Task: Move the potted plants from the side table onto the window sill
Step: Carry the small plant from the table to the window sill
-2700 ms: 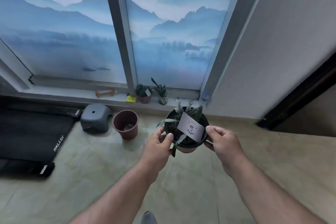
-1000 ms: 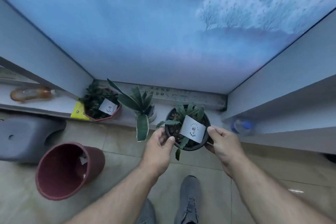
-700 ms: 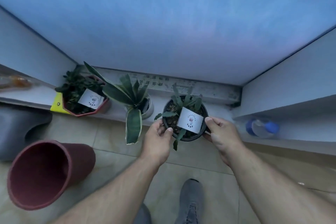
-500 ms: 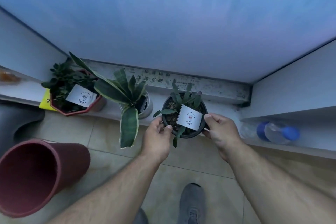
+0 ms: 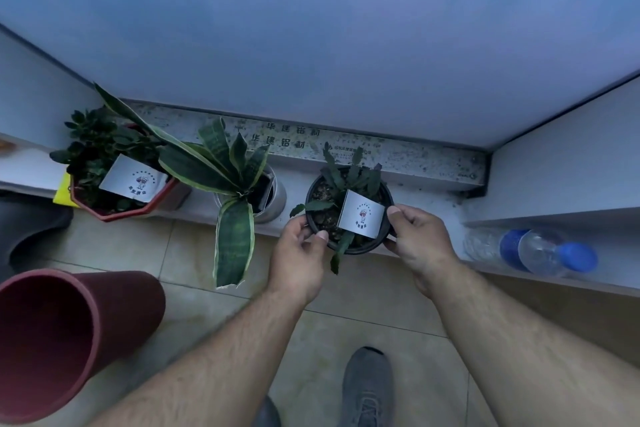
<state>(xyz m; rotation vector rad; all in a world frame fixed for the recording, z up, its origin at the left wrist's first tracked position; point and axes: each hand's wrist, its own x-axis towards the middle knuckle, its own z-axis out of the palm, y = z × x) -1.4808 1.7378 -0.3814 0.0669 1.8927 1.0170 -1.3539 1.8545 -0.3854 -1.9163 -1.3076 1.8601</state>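
A person looks down at a low window sill (image 5: 426, 198). Both hands hold one small black pot (image 5: 360, 246) with a spiky green plant and a white card (image 5: 362, 214) stuck in the dirt. The left hand (image 5: 298, 260) grips the left side of the rim, with the thumb on top and the other fingers curled under. The right hand (image 5: 420, 246) grips the right side, and its thumb touches the edge of the card. The pot is at the front edge of the sill; I cannot tell if it rests there or is just above it. Two more plants stand on the sill to the left. Just beside the black pot is a white pot (image 5: 275, 196) with long striped leaves that hang over the floor. Farther left is a red pot (image 5: 138, 210) with a bushy plant and its own white card. A big dark red pot (image 5: 79, 333) lies on its side on the tiled floor (image 5: 349, 315). A clear bottle with a blue cap (image 5: 533, 250) lies on a ledge to the right. A grey shoe (image 5: 369, 388) shows at the bottom.
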